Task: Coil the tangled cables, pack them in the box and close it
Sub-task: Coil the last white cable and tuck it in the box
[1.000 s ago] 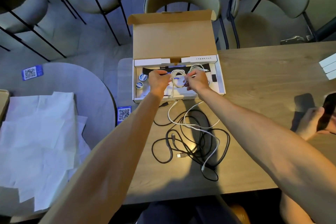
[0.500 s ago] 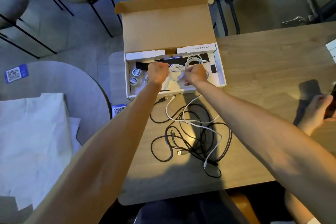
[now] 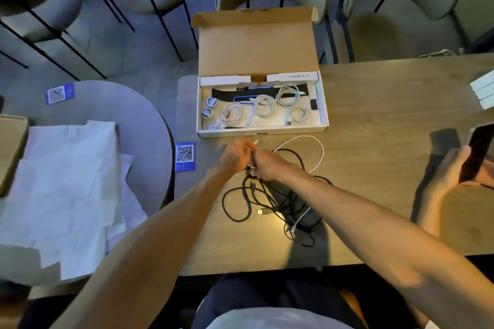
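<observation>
An open cardboard box stands on the wooden table with its lid raised. Inside lie several coiled white cables, a black strap and two round blue items. In front of the box a loose white cable loops over a tangle of black cables. My left hand and my right hand meet just in front of the box. Both pinch the near end of the white cable, whose plug sticks up between them.
Another person's hand holds a dark phone at the right edge. White boxes sit at the far right. A blue QR card lies left of the cables. White paper covers the round table. Chairs stand behind.
Both hands left the box, where a white coil now lies, and came back toward me to the loose white cable on the table, taking hold of its end.
</observation>
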